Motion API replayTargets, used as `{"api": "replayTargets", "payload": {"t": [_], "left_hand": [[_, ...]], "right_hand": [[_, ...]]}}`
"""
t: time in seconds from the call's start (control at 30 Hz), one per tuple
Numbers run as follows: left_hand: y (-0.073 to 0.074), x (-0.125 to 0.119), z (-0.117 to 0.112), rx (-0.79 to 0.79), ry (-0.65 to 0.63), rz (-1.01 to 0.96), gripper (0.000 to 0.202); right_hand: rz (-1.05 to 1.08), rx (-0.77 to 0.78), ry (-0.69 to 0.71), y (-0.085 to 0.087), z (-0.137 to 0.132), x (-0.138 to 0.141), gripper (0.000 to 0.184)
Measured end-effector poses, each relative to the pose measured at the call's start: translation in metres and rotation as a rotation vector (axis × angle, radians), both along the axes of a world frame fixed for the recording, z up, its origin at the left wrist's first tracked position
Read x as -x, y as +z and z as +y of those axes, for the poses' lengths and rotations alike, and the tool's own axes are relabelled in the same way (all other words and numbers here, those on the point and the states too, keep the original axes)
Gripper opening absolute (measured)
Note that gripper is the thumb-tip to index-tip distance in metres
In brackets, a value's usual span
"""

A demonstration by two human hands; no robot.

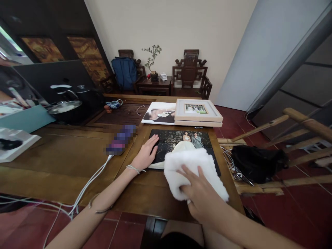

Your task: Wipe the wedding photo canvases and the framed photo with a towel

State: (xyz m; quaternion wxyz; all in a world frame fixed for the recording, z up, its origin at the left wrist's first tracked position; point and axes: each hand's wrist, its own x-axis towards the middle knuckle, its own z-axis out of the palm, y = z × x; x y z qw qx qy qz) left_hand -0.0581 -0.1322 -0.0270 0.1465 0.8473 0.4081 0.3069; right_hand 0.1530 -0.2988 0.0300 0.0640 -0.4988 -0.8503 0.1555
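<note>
On the wooden table (70,147), toward 3 o'clock, a big dark photo (181,147) lies flat. Stacked frames (198,112) sit just beyond it at 1 o'clock. A fluffy white cloth (207,169) overlaps the photo's near edge at 5 o'clock; the right hand (198,188) rests on it, fingers spread. The left hand (145,154) grips nothing, fingers lying over the photo's 9 o'clock edge. From that hand, a phone (120,138) lies at 10 o'clock.
</note>
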Motion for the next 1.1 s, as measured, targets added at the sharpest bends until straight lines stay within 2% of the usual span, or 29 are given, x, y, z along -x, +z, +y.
{"api": "replayTargets", "payload": {"t": [0.23,0.33,0.4,0.47,0.67,0.77,0.83,0.9,1.1], "left_hand": [[0.0,-0.001,0.006,-0.023,-0.01,0.018,0.042],[0.001,-0.001,0.007,-0.015,-0.017,0.021,0.043],[0.002,-0.001,0.007,-0.009,-0.016,0.02,0.042],[0.002,-0.001,0.007,-0.005,-0.014,0.02,0.043],[0.002,-0.001,0.006,-0.003,-0.008,0.023,0.043],[0.003,-0.001,0.006,0.004,-0.008,0.008,0.042],[0.004,-0.001,0.006,0.008,-0.011,0.009,0.043],[0.004,-0.002,0.005,0.01,-0.011,0.015,0.044],[0.003,-0.001,0.005,0.009,0.0,0.022,0.044]], "right_hand": [[-0.078,-0.111,-0.158,0.019,0.118,-0.019,0.044],[-0.078,-0.127,-0.196,0.026,0.151,-0.025,0.043],[-0.075,-0.122,-0.186,0.028,0.153,-0.025,0.042],[-0.074,-0.102,-0.161,0.027,0.138,-0.022,0.043],[-0.036,-0.035,0.007,0.014,0.037,0.001,0.043],[-0.016,0.015,0.076,0.012,0.009,0.007,0.044],[-0.013,0.01,0.09,0.012,0.012,0.008,0.043],[-0.012,-0.026,0.066,0.013,0.03,0.006,0.041],[-0.052,-0.104,-0.113,0.02,0.128,0.0,0.047]]}}
